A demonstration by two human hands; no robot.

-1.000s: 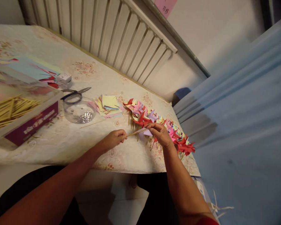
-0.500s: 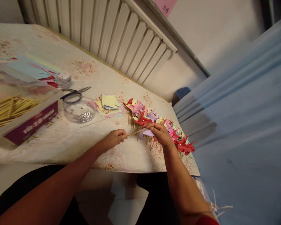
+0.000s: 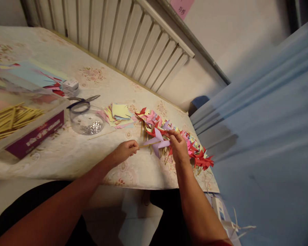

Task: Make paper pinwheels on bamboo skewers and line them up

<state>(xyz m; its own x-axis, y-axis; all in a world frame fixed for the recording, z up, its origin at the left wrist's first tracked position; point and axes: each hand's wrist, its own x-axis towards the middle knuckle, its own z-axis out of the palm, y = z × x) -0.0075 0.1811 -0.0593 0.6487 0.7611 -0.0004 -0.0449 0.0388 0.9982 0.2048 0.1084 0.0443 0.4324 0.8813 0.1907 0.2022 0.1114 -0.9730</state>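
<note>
A light purple paper pinwheel (image 3: pixel 157 140) on a thin wooden stick is held out above the table. My left hand (image 3: pixel 125 150) pinches the lower end of that stick. Just right of the blades is my right hand (image 3: pixel 178 143), its fingers loosely bent and apart; whether a fingertip touches a blade is hard to make out. Beneath and behind both lies a long row of finished pinwheels (image 3: pixel 202 160) in red, pink, yellow and other colours, their sticks toward me. A stack of cut paper squares (image 3: pixel 120 112) sits left of the row.
A clear round dish (image 3: pixel 87 123) holds small shiny metal pieces, with scissors (image 3: pixel 83 104) against its far rim. Left stands a plastic box (image 3: pixel 34 133) of wooden sticks. Behind are small white boxes (image 3: pixel 70 85) and coloured paper sheets (image 3: pixel 28 73). A radiator (image 3: pixel 113 37) and blue curtain (image 3: pixel 267 112) border the table.
My right hand has come off the pinwheel's head and shifted slightly right. The purple blades, partly covered before, now show spread out. My left hand stays on the stick.
</note>
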